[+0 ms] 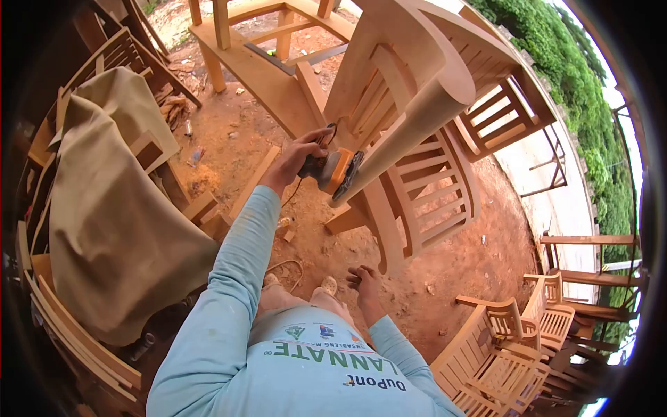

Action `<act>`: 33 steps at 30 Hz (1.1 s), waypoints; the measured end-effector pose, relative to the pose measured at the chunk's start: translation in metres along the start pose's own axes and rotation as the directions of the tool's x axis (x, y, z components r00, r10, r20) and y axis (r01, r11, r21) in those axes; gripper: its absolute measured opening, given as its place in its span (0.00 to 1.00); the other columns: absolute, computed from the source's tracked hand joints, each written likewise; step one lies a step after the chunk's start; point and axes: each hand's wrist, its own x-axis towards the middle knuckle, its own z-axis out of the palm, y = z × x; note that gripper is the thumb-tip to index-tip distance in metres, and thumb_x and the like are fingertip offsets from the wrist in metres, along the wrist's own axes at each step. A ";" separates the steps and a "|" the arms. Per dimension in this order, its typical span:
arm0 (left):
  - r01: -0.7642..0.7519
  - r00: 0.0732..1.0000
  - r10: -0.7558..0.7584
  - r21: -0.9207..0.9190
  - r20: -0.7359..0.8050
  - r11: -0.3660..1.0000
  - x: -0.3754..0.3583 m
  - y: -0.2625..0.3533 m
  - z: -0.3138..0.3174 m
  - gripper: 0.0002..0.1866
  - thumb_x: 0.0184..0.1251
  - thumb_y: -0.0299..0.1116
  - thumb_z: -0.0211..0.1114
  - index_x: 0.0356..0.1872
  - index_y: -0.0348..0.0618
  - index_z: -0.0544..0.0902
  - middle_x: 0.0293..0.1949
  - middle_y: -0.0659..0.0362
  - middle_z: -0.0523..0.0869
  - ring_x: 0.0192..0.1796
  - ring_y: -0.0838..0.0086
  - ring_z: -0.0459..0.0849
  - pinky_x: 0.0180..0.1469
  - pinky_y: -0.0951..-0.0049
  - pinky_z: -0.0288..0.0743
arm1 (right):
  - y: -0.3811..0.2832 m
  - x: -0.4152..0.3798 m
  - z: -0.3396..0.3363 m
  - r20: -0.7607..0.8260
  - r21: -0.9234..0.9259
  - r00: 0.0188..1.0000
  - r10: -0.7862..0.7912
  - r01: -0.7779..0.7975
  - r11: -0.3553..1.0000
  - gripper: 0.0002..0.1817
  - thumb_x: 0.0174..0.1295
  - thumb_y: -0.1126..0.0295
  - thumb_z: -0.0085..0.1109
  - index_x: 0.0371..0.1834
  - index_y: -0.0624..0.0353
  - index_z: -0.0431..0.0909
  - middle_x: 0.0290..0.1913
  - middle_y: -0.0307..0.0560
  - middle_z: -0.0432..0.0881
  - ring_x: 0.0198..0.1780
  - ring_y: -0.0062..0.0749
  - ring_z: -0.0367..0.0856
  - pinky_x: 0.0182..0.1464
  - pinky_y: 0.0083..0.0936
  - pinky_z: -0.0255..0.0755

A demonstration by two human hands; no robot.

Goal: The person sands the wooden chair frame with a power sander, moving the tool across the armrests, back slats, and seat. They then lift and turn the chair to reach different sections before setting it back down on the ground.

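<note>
An orange and black electric sander point(332, 171) is gripped in my left hand point(299, 158), fingers wrapped round its body. Its dark pad meets the lower end of a long, rounded wooden part point(410, 128) belonging to a large slatted wooden chair point(434, 187). That chair stands tilted in front of me. A thin cord point(292, 192) hangs from the sander. Below the chair's lower edge, my right hand point(365, 286) hovers near my body with its fingers apart and nothing in it.
Brown cloth point(118, 222) drapes over stacked wood on the left. An upturned wooden frame point(267, 87) stands ahead. Slatted chairs point(497, 347) stand at lower right. Dusty red ground point(445, 278) holds offcuts, and a loop of cord point(295, 267) lies by my feet.
</note>
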 end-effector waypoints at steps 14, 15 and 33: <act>0.106 0.990 -0.116 -0.127 -0.080 0.986 0.046 -0.117 -0.046 0.35 0.53 0.29 0.65 0.68 0.38 0.77 0.51 0.55 0.86 0.49 0.69 0.86 0.51 0.71 0.80 | 0.017 -0.024 -0.096 -0.125 -0.223 0.992 -0.001 -0.027 0.974 0.23 0.71 0.70 0.54 0.66 0.71 0.66 0.51 0.62 0.87 0.38 0.36 0.88 0.35 0.28 0.81; 0.102 0.990 -0.114 -0.134 -0.085 0.986 0.046 -0.119 -0.045 0.34 0.53 0.29 0.65 0.68 0.39 0.78 0.51 0.55 0.86 0.49 0.69 0.86 0.51 0.71 0.80 | 0.018 -0.027 -0.103 -0.143 -0.215 0.990 0.003 -0.034 0.976 0.23 0.71 0.70 0.54 0.66 0.71 0.66 0.51 0.62 0.87 0.38 0.36 0.88 0.35 0.28 0.81; 0.040 0.963 -0.092 -0.202 -0.253 0.979 0.014 -0.121 -0.027 0.31 0.54 0.31 0.61 0.63 0.37 0.78 0.43 0.56 0.85 0.39 0.71 0.85 0.43 0.73 0.80 | 0.033 -0.026 -0.121 -0.133 -0.302 0.991 0.024 -0.064 0.951 0.25 0.71 0.71 0.53 0.68 0.72 0.65 0.52 0.60 0.86 0.37 0.33 0.86 0.35 0.27 0.79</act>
